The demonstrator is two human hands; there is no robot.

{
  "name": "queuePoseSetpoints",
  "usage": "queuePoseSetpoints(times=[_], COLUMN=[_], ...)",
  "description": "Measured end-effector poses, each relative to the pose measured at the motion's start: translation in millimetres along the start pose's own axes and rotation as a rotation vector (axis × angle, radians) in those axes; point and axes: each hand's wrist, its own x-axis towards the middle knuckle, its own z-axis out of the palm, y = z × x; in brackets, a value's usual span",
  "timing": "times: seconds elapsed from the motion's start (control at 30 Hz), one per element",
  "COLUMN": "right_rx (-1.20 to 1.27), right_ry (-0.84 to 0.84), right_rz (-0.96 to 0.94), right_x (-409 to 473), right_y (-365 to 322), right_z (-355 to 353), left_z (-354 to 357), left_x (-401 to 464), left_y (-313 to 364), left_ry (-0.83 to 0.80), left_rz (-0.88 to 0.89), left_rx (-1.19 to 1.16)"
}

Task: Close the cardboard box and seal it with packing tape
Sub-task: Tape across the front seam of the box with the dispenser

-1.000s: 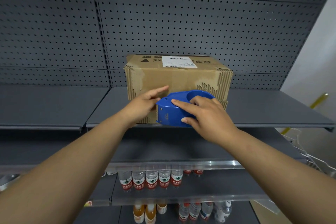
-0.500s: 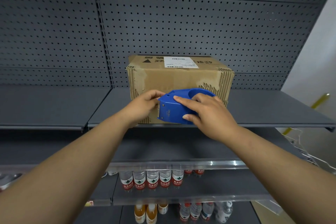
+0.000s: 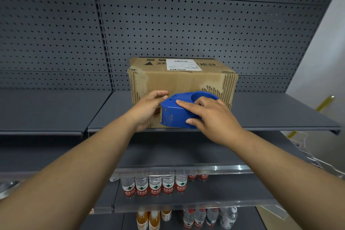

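Head view: both arms are stretched forward to the cardboard box [image 3: 182, 80], which is set closed on the grey shelf [image 3: 270, 110]. A blue tape dispenser [image 3: 175, 114] is clasped against its front face by the right hand [image 3: 212, 119], index finger laid along the top. The left hand [image 3: 147, 112] is curled at the dispenser's left end; what its grip pinches cannot be told.

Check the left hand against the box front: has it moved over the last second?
Yes. The left hand has curled its fingers in at the nose of the blue tape dispenser, against the cardboard box front; earlier they were stretched out.
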Motion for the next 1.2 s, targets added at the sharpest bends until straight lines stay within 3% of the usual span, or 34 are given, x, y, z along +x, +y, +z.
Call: queuePoseSetpoints(times=[0.17, 0.37, 0.73, 1.2], right_rx=[0.022, -0.028, -0.109, 0.008], right_ry=[-0.002, -0.037, -0.121, -0.182], right_rz=[0.003, 0.012, 0.019, 0.051], right_x=[-0.1, 1.7, 10.6, 13.5], right_y=[0.1, -1.8, -3.3, 3.7], right_z=[-0.8, -2.8, -7.6, -12.2], left_z=[-1.7, -12.2, -16.0, -22.3], left_x=[-1.7, -2.5, -7.3, -9.0], left_y=[0.3, -5.6, -7.3, -10.1], left_ry=[0.000, 0.135, 0.220, 0.214], left_rz=[0.050, 0.112, 0.204, 0.225], left_rx=[0.053, 0.215, 0.340, 0.340])
